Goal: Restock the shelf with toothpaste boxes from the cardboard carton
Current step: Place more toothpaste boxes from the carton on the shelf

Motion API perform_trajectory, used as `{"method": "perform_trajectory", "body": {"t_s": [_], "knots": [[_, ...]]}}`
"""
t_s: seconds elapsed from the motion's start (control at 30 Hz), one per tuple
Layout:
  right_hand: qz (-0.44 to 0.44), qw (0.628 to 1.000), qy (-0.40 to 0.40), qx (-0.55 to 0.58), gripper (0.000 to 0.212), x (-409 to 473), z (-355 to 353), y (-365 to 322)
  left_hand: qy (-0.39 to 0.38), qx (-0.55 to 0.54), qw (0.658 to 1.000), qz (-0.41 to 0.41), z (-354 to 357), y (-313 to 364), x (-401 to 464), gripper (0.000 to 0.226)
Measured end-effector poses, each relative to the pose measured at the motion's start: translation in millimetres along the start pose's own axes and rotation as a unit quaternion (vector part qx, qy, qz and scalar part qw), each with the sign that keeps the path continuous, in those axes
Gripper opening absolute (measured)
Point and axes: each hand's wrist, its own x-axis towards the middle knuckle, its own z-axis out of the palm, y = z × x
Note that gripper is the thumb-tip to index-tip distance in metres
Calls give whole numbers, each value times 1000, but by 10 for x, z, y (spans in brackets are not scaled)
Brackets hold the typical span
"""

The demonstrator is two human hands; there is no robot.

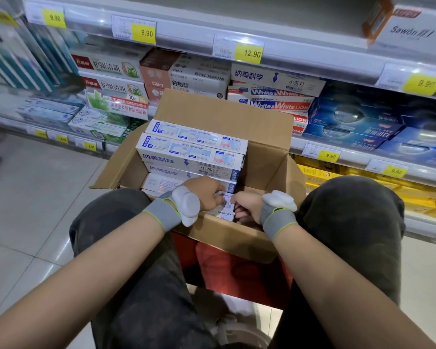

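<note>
Fingers of both your hands curl down inside the open cardboard carton (237,238), working at the near end of a white toothpaste box (225,210) marked "Sawon" that lies low against the carton's near wall. Your left hand (207,191) pinches the box end from above; your right hand (246,205) hooks its fingers under and beside it, though its fingertips are hidden below the carton rim. Each wrist wears a grey band (161,214) with a white pod on top. Your dark-trousered knees (350,210) flank the carton, which rests on something red (227,270) between your legs, over a pale tiled floor (30,197). Deeper in the carton, the stacked toothpaste boxes (191,154) in white and blue fill the left side, rising above the rim; the right side shows bare cardboard. The carton's raised far flap (222,114) blocks part of the shelf (337,64) behind it. On that shelf, matching white boxes sit above red-and-white "White & White" packs (280,99), with dark blue packs (358,122) to the right and green-leaf boxes (113,96) to the left. Yellow price tags (248,53) reading 9.90 and 12.90 line the shelf edges.
</note>
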Motion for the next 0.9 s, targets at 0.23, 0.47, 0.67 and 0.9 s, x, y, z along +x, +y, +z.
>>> {"method": "perform_trajectory", "body": {"t_s": [0.23,0.47,0.67,0.9], "knots": [[-16,997,-20,70,20,14,-45,7,28,26,999,22,-49,47,-52,34],[-4,991,-72,114,12,-54,-6,-14,33,27,999,24,-55,64,-82,33],[-5,987,-86,136,24,-84,-2,-10,35,28,999,23,-65,76,-94,33],[10,986,-95,137,17,-133,-22,-25,58,19,998,32,-52,60,-94,31]]}}
